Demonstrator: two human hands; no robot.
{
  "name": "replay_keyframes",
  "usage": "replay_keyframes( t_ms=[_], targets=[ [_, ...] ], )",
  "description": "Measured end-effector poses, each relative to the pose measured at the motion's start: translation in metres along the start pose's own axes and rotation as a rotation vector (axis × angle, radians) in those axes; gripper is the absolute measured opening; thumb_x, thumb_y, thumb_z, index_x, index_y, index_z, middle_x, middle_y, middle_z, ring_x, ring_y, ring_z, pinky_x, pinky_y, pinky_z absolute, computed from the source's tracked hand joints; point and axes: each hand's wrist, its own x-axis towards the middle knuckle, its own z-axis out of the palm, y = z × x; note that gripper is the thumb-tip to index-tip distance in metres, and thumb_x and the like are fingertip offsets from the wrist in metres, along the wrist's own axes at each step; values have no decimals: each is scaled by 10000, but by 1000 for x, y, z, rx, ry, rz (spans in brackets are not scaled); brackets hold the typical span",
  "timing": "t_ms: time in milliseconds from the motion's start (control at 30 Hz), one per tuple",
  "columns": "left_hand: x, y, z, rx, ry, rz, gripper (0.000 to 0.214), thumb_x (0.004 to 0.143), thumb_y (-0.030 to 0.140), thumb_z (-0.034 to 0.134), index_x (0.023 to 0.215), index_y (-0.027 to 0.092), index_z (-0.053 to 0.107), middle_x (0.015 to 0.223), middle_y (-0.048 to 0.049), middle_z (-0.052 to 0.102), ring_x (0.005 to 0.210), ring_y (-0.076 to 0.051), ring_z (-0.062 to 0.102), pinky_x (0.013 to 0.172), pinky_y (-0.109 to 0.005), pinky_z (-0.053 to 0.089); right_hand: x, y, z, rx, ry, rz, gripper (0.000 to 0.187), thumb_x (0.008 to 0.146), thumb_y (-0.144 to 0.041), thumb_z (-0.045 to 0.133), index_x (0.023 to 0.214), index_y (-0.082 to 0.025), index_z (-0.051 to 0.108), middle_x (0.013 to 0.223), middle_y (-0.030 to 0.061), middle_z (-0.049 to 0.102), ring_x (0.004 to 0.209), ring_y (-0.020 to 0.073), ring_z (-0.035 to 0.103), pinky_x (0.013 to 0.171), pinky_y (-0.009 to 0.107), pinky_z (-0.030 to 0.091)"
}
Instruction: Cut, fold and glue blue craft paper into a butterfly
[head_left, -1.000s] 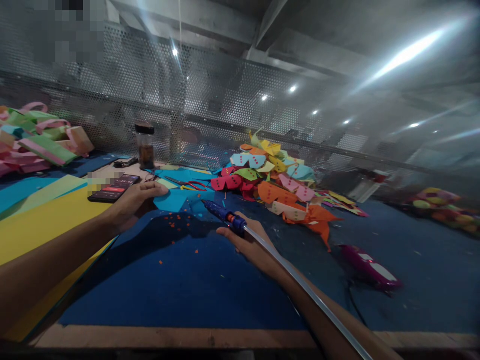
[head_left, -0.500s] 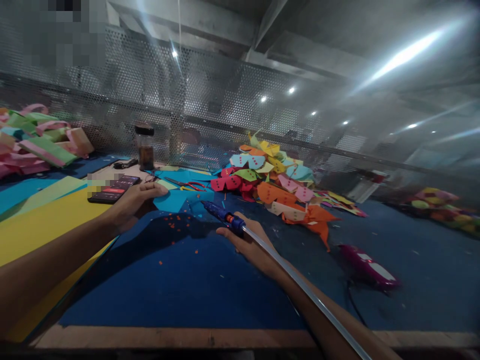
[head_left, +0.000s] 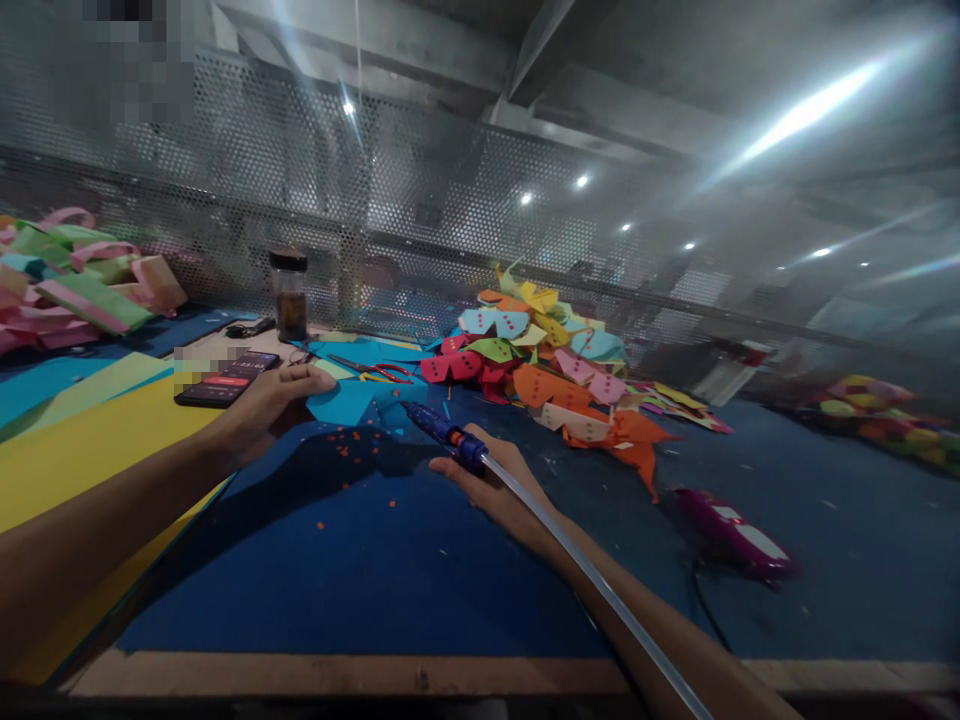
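A blue paper cutout is pinched at its left end by my left hand. My right hand is wrapped around a dark blue hot glue gun, a long clear glue stick sticking out of its back. The nozzle points left at the right part of the cutout; whether it touches the paper I cannot tell. Small orange paper bits lie on the blue surface below the cutout. Scissors with red and yellow handles rest just behind it.
Left are a phone, yellow paper sheets and a lidded jar. Colourful paper butterfly shapes are piled behind my right hand. A purple device with a cable lies at right. A perforated metal screen runs along the back.
Both hands keep nearly the same places. The rear end of the glue stick has swung slightly left; the cutout stays where it was.
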Motion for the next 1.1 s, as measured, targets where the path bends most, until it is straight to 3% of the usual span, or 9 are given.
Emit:
replay_keyframes(
  t_ms=[200,333,500,700,1100],
  targets=[
    [1,1,1,2,26,-10,306,536,218,938,703,164,687,634,42,662,557,-101,594,543,-201,491,2,5,2,60,3,63,447,826,-606,726,758,-227,498,583,-65,489,499,114,496,485,234,380],
    [2,0,0,-5,39,-4,307,559,248,931,730,158,692,644,42,662,556,-95,590,532,-195,478,5,4,2,73,-36,132,475,811,-667,708,764,-216,563,514,-62,503,454,107,467,464,234,350],
    [4,-1,-3,-6,38,9,326,562,265,937,729,153,681,671,37,674,588,-98,618,568,-194,520,7,1,0,221,-83,116,447,815,-636,724,836,-211,589,492,-83,498,442,85,446,491,218,366],
    [7,-4,-6,5,39,21,328,588,284,933,768,154,690,704,30,698,604,-109,641,583,-205,545,6,-3,-2,376,-153,179,540,721,-669,802,896,-197,606,666,-51,599,431,58,463,448,208,366],
    [3,2,0,39,70,20,353,526,301,947,714,155,687,672,30,685,597,-116,625,561,-216,523,5,-2,-5,354,-248,170,480,763,-623,802,868,-192,620,677,-41,617,439,51,475,443,196,382]
  ],
)
